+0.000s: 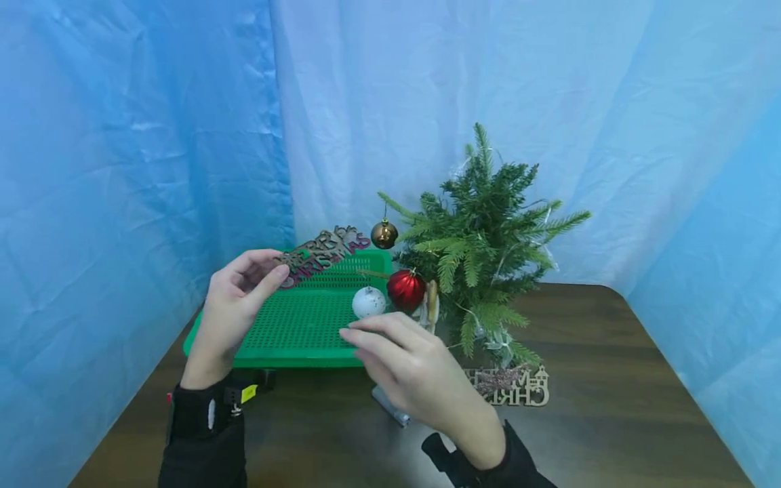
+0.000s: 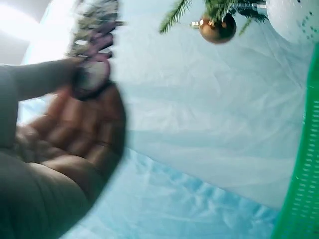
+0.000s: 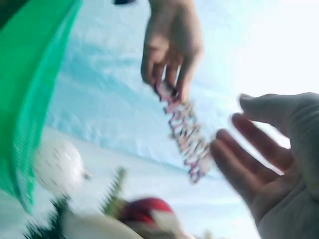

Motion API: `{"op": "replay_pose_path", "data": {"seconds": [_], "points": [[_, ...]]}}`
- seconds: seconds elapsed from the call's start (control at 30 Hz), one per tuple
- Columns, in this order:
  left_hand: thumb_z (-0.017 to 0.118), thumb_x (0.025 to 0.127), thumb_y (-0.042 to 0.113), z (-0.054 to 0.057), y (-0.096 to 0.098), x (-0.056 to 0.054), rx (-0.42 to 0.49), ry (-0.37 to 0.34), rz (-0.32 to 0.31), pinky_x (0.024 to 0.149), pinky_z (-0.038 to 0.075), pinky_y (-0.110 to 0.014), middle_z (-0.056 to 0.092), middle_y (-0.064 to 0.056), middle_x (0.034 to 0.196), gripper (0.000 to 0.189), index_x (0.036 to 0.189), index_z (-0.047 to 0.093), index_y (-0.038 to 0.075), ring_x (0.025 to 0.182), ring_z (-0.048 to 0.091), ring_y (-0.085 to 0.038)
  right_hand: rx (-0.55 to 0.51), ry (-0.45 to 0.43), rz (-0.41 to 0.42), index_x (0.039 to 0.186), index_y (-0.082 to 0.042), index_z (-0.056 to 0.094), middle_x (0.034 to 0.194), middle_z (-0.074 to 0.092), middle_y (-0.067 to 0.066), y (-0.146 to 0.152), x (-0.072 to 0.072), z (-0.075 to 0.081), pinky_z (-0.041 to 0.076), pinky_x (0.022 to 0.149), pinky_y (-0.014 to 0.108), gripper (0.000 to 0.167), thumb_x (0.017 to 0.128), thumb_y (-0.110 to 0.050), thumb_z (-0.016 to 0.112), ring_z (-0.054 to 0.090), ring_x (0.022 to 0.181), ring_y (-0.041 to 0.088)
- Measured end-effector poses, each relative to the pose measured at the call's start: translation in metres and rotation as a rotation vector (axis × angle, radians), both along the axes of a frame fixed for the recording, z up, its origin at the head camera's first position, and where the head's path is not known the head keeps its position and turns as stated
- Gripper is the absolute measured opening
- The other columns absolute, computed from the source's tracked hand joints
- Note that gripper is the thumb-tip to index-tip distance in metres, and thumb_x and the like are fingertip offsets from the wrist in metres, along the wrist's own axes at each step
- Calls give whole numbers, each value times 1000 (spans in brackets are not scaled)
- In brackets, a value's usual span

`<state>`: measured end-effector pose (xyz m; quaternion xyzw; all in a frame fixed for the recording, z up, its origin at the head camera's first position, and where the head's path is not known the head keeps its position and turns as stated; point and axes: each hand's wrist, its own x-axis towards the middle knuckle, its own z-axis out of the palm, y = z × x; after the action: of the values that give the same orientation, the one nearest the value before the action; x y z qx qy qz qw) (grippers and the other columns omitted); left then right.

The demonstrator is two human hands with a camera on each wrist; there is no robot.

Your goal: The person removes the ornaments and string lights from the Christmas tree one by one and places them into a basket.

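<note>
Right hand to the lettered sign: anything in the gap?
Nothing: in the right wrist view, the stretch between right hand and lettered sign is bare, with only curtain behind.

The left hand [image 1: 228, 308] pinches one end of a lettered ornament [image 1: 326, 252]; behind it is seen a green basket [image 1: 287, 329]. The right hand [image 1: 417, 373] appears near a white ball [image 1: 369, 302]. On the table [image 1: 598, 359] stands a small fir tree [image 1: 482, 237], with a bronze ball [image 1: 384, 234] hanging from it.
</note>
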<state>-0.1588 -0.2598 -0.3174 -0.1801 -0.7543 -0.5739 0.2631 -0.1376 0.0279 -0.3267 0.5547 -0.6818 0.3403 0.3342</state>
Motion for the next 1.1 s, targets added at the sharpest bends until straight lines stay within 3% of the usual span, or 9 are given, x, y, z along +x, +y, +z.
{"op": "replay_pose_path", "data": {"seconds": [0.17, 0.4, 0.53, 0.63, 0.73, 0.87, 0.93, 1.0, 1.1], "points": [[62, 103, 30, 4, -35, -22, -115, -383, 10, 81, 57, -27, 67, -5, 105, 40, 132, 57, 1, 91, 68, -14, 164, -89, -51, 133, -11, 65, 125, 65, 3, -20, -4, -23, 50, 94, 19, 43, 92, -8, 77, 63, 114, 13], [56, 107, 30, 0, -75, -74, -245, -716, 44, 96, 53, -36, 52, -20, 138, 52, 147, 44, 1, 118, 57, -27, 349, -166, -145, 134, -12, 66, 124, 67, 2, -34, -21, -46, 53, 90, 23, 39, 95, -13, 74, 64, 111, 14], [50, 109, 23, -11, -90, -101, -334, -821, 28, 94, 52, -40, 45, -24, 142, 52, 152, 37, -4, 119, 53, -32, 468, -220, -190, 135, -12, 65, 126, 66, 3, -40, -30, -60, 53, 89, 25, 39, 97, -17, 72, 64, 112, 16], [47, 110, 18, -19, -96, -116, -395, -880, 4, 78, 49, -37, 55, -19, 116, 50, 150, 37, -9, 89, 54, -25, 540, -230, -231, 134, -12, 66, 127, 66, 3, -44, -34, -68, 53, 89, 24, 37, 98, -18, 71, 63, 113, 16], [45, 110, 14, -27, -101, -127, -444, -936, -24, 73, 47, -36, 50, -7, 86, 46, 147, 39, -12, 72, 44, -20, 580, -226, -265, 131, -13, 68, 126, 67, 2, -46, -36, -72, 53, 89, 23, 34, 98, -18, 71, 63, 112, 16], [42, 108, 10, -36, -106, -138, -471, -1003, -37, 73, 46, -37, 37, 1, 69, 22, 104, 59, -3, 63, 37, -17, 587, -217, -298, 128, -14, 71, 123, 68, 1, -46, -36, -75, 54, 84, 22, 30, 98, -16, 71, 64, 108, 16], [41, 106, 8, -40, -109, -142, -478, -1027, -27, 68, 41, -38, 33, 2, 66, 29, 79, 49, 7, 59, 31, -16, 586, -210, -313, 126, -14, 72, 121, 68, 1, -47, -37, -77, 54, 81, 23, 28, 98, -14, 71, 65, 105, 16], [40, 103, 4, -45, -110, -145, -504, -1051, -11, 63, 37, -38, 30, 2, 62, 35, 69, 35, 14, 55, 27, -14, 591, -205, -323, 126, -15, 72, 121, 69, 1, -47, -37, -80, 54, 79, 23, 28, 98, -13, 71, 65, 103, 16], [37, 101, 0, -49, -110, -145, -562, -1087, 16, 58, 35, -35, 30, 2, 60, 38, 66, 36, 15, 53, 26, -13, 590, -187, -330, 127, -14, 71, 120, 68, 2, -48, -36, -83, 54, 80, 24, 30, 97, -10, 70, 65, 100, 16]]}}
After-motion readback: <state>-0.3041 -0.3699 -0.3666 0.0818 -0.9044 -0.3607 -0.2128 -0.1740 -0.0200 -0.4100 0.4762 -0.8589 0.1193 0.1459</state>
